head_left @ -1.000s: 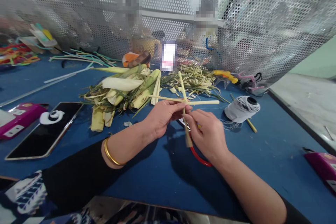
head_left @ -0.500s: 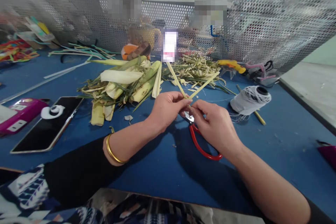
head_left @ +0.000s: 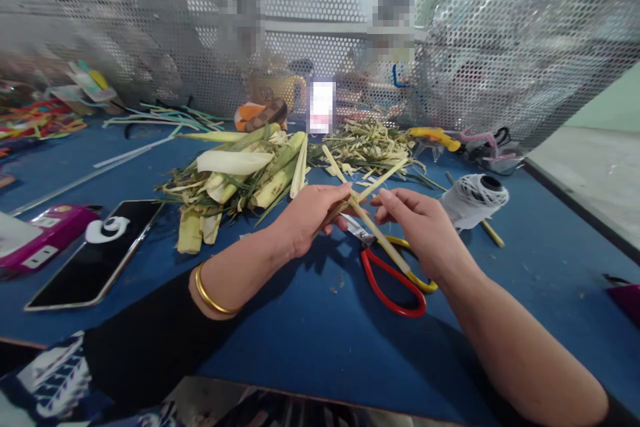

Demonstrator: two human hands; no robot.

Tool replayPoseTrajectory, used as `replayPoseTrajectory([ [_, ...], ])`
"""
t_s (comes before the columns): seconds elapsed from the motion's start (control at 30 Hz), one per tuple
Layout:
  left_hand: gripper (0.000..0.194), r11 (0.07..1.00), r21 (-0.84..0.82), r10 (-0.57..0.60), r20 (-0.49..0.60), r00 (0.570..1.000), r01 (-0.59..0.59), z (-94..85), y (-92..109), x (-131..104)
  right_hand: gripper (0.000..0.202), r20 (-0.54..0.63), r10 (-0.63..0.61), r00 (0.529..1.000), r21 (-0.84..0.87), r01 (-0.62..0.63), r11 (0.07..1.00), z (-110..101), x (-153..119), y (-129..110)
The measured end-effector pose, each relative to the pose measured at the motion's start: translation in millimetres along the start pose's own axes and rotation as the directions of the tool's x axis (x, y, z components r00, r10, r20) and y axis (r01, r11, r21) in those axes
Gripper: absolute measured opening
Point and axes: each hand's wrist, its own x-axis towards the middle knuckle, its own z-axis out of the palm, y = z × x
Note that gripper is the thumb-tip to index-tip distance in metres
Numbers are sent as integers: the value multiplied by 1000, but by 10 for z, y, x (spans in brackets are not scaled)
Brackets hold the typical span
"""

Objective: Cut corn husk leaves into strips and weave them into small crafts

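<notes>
A person is working with bare hands at a blue desk point(head_left: 280, 347). Along its left edge, a purple box point(head_left: 50, 240) is lying, with a dark phone point(head_left: 95, 263) resting just beside it. Farther in, toward the back edge, a heap of husks point(head_left: 235, 163) is spreading out. In front of the heap, the left hand point(head_left: 307, 217) is pinching a set of crossed pale strips point(head_left: 381, 236) closely at their joint, above the middle of the desk. One end is pointing toward the back edge, another toward the back right corner; one is running under the left palm, and a long one is slanting toward the near edge, over the scissors point(head_left: 364, 236) lying below.

That long end is what has just changed: half a second ago it was not showing there. The right hand point(head_left: 420, 220), which was pinching close to the joint, is now sitting slightly apart, half open and loosely curled, with nothing visible in it; whether a fingertip is brushing the strip cannot be told. So the left hand seems to be keeping the crossing together alone.

Toward the right edge, a spool of white thread point(head_left: 473, 203) is leaning.
</notes>
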Motion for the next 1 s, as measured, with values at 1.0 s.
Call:
replayPoseTrajectory([
  [1.0,27,993,63,105,-147,984,-96,91,-53,-28,38,222,-216,951,-313,279,908,9,-121,-105],
])
